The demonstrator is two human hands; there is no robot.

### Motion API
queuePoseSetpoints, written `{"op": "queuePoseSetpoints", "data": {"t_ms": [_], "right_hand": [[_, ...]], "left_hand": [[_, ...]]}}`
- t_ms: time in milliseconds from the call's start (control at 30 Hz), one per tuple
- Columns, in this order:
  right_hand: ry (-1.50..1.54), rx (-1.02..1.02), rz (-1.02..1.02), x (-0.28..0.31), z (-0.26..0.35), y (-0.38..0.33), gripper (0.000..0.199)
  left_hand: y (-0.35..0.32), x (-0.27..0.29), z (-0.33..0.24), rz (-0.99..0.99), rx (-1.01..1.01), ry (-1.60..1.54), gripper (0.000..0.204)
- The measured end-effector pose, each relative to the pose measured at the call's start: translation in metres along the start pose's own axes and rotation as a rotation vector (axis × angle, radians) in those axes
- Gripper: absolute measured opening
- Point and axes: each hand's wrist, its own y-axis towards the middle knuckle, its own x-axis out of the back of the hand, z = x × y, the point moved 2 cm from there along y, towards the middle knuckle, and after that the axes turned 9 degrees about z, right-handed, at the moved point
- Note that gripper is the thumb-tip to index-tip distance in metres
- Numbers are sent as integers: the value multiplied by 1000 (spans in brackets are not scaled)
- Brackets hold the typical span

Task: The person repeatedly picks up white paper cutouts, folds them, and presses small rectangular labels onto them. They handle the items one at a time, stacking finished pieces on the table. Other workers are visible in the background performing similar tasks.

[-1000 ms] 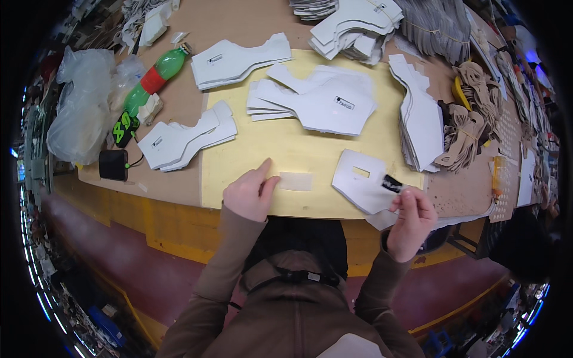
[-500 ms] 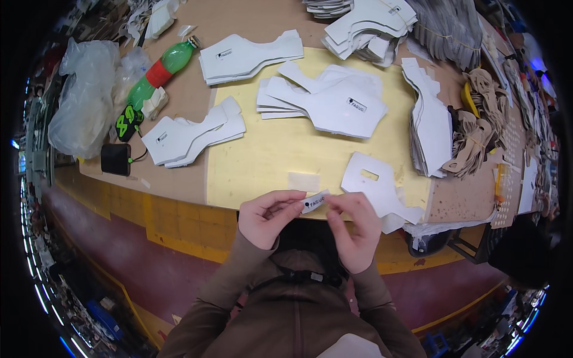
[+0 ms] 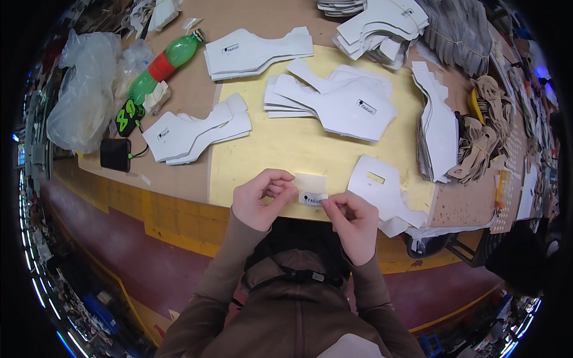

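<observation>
My right hand (image 3: 355,224) pinches the right end of a small white label (image 3: 311,199) with black print, low over the front edge of the yellow sheet (image 3: 262,161). On the other side, my left hand (image 3: 262,200) has its fingers curled toward the thumb, just apart from the label; anything between its fingertips is too small to make out. A pale blank rectangular patch (image 3: 311,181) lies right behind the label. Beside my right hand rests a white cut piece with a rectangular slot (image 3: 382,190). Beyond it is a stack of white shaped pieces (image 3: 352,110), the top one bearing a printed label.
More white pieces lie at left (image 3: 179,140), far middle (image 3: 245,56) and right (image 3: 436,131). At left are a green bottle (image 3: 179,52), a clear plastic bag (image 3: 83,95) and a black phone-like device (image 3: 116,155). Beige strap bundles (image 3: 480,146) sit at right.
The label has gone from tilted between both hands to lying nearly level in my right fingers. My left hand has let go of it and shifted slightly left.
</observation>
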Motion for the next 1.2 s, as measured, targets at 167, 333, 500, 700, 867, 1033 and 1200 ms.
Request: {"op": "queuePoseSetpoints", "data": {"t_ms": [167,333,500,700,867,1033,1200], "right_hand": [[80,-33,-18,-8,-2,8,12],[51,-27,-72,-16,-4,12,13],[-14,-37,-130,-16,-7,11,12],[30,-71,-110,-13,-6,14,16],[19,-88,-93,-12,-3,16,17],[13,-110,-90,-13,-2,17,18],[-2,-157,-77,-11,4,18,17]], "left_hand": [[6,9,1,-99,-82,111,15],[7,10,-2,-129,-235,424,11],[-4,-3,-1,-148,-325,553,17],[-15,-15,10,-138,-433,767,27],[-19,-19,16,-125,-450,840,31],[-21,-20,18,-117,-428,889,33],[-21,-21,20,-119,-417,904,34]]}}
